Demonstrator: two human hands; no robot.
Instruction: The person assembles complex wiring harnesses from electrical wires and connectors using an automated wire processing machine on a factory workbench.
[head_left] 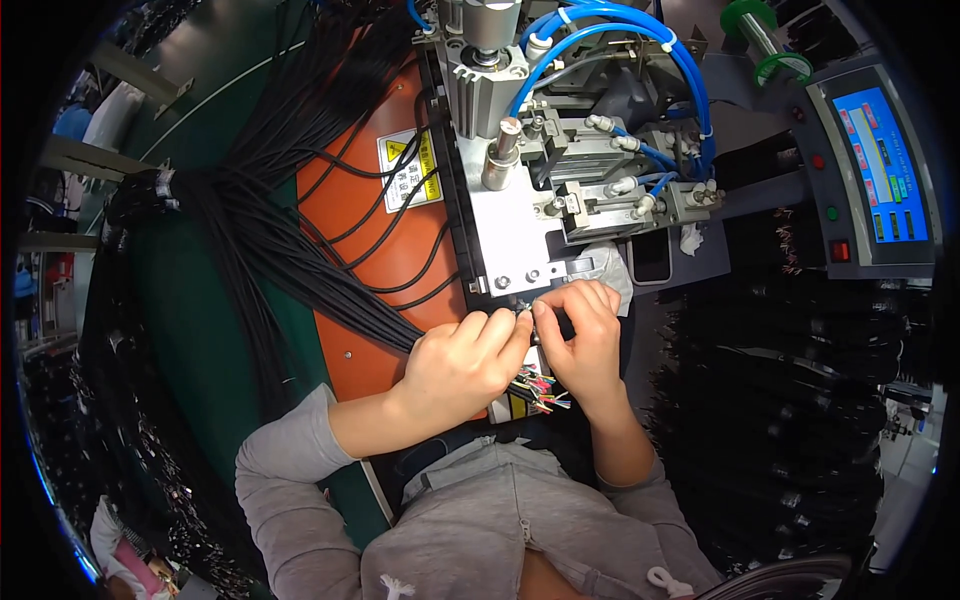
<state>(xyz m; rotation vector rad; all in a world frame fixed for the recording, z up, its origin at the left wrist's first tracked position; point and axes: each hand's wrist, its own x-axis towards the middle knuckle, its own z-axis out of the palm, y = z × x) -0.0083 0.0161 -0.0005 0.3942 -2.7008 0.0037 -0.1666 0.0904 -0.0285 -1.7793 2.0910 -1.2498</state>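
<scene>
Black cable [535, 335] with a fan of thin coloured wire ends [540, 388] sits pinched between the two hands just below the front edge of a metal press machine [520, 235], near the middle of the view. The left hand [462, 362] is curled closed, its fingertips gripping the cable from the left side, and the right hand [585, 335] is closed too, thumb and forefinger pinching the same cable from the right, so that the fingertips of both nearly touch. The coloured wire ends, red, yellow and green among them, stick out below the hands toward the person's body. Behind the left hand lies an orange panel [375, 270] carrying a yellow-and-white warning label [408, 170], and several black cables loop across it. To the left, a thick bundle of black cables [250, 220] spreads over the green tabletop [195, 330], gathered by a tie at its far left end. Blue air hoses [620, 40] arch over the upper part of the machine. To the right stands a grey control box with a blue screen [885, 165] and coloured buttons beside it. More dark cable stock [790, 400] fills the lower right. Grey sleeves [290, 460] cover both forearms.
</scene>
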